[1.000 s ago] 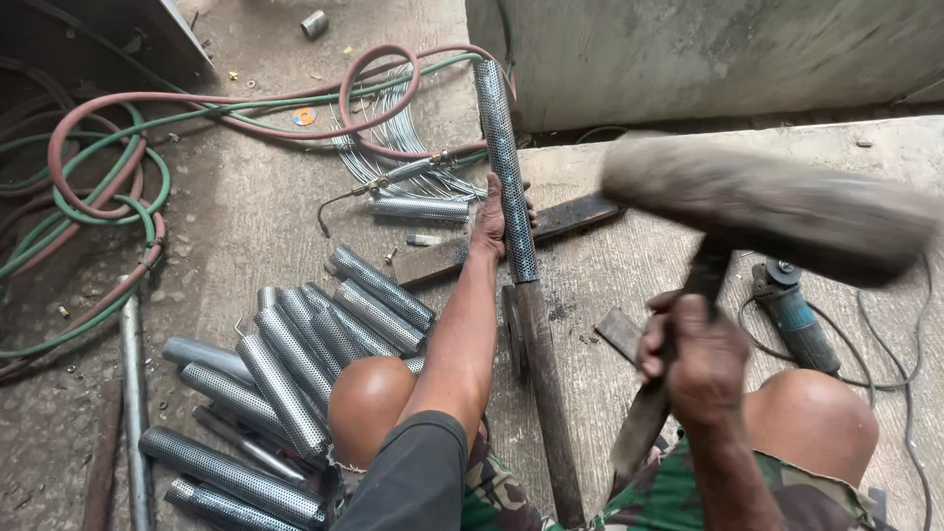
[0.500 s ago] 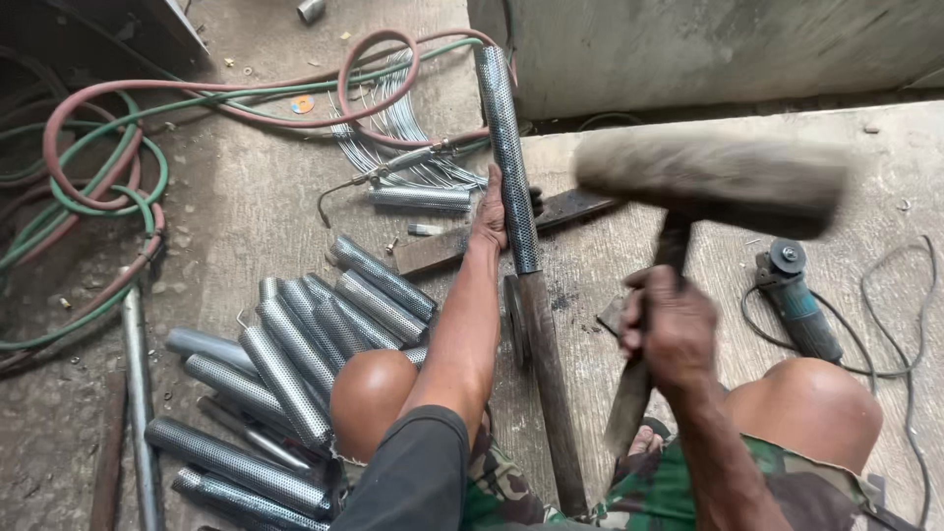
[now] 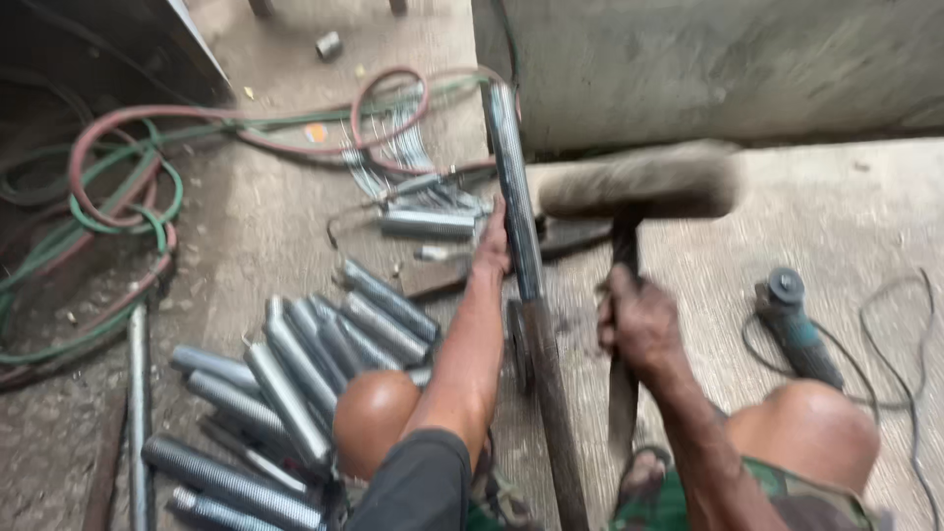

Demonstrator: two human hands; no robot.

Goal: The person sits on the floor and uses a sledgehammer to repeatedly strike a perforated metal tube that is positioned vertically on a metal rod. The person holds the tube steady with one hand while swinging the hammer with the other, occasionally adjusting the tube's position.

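Squarely in the middle of the scene, a long dark steel bar (image 3: 519, 226) lies on the concrete floor (image 3: 836, 216), running from the far wall toward the person's knees. The left hand (image 3: 492, 244) is closed against the bar's left side, partway along, steadying it; how fully the fingers wrap it cannot be told from this angle. The right hand (image 3: 639, 324) is clenched tight round the wooden handle of a heavy sledgehammer (image 3: 639, 182), whose blurred head hangs just right of the bar, above a flat dark plate (image 3: 570, 238) that lies under it.

To strike well, the blow would best land flat and square on the bar where it is backed by the plate, with the steadying hand kept clear of the hammer's path, since hand and head are near each other. A firm grip low on the handle looks right for weight; glancing hits could kick the bar sideways.

To the left, near the knee, lies a heap of short threaded grey pipes (image 3: 295, 374). Red and green hoses (image 3: 118, 197) loop at far left. An angle grinder (image 3: 792, 320) with its cable rests on the floor at right.
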